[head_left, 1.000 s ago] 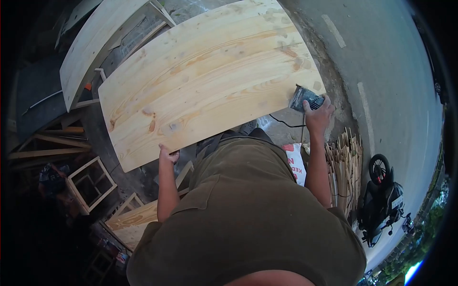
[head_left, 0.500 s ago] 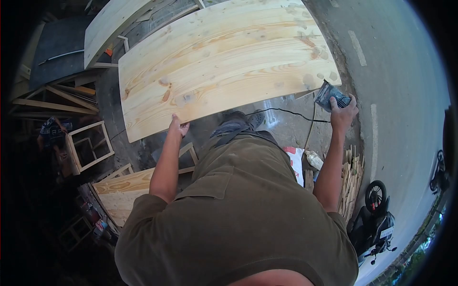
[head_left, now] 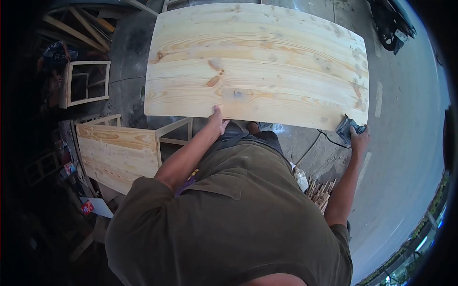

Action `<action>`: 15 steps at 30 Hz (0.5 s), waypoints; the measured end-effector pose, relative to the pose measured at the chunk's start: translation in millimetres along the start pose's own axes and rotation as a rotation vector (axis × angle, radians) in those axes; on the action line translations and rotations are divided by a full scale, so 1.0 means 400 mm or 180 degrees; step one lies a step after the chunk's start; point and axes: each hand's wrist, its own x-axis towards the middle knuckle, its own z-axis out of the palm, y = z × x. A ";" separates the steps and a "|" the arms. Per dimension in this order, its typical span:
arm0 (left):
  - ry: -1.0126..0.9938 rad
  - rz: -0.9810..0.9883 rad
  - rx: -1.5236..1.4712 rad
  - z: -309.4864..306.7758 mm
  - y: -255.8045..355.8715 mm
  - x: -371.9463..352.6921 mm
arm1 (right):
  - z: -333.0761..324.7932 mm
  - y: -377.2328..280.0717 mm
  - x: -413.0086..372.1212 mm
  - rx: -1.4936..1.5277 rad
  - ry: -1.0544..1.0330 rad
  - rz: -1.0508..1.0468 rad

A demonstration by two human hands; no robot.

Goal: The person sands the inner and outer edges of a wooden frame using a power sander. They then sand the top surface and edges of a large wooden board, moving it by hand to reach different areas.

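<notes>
A broad pale wooden tabletop (head_left: 267, 57) with knots and grey patches lies in front of me. My left hand (head_left: 218, 122) grips its near edge, thumb on top and fingers hooked underneath. At the near right corner, my right hand (head_left: 360, 139) is closed around a dark, dusty electric sander (head_left: 346, 129). The sander is tilted, its flat side facing the corner edge. A black power cord (head_left: 331, 140) curves away below it.
Another wooden table (head_left: 117, 150) with a pale top stands at left. Beyond it, a person (head_left: 59, 55) is beside a wooden frame (head_left: 68, 86). Thin wood strips (head_left: 320, 194) lie near my right arm. A motorbike (head_left: 392, 28) stands on the road (head_left: 405, 109) at right.
My view has turned, so the tabletop sits further right and more level. The sander has come up against its near right corner edge. The left hand still grips the near edge.
</notes>
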 end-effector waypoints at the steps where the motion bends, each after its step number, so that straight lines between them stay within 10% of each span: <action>1: 0.0026 -0.0025 0.0036 -0.017 -0.033 0.007 | -0.002 0.010 0.022 -0.0094 -0.0058 -0.0020; 15: -0.1129 -0.1386 -0.0141 -0.218 -0.042 -0.002 | 0.061 -0.191 -0.008 -0.0289 -0.0323 0.0274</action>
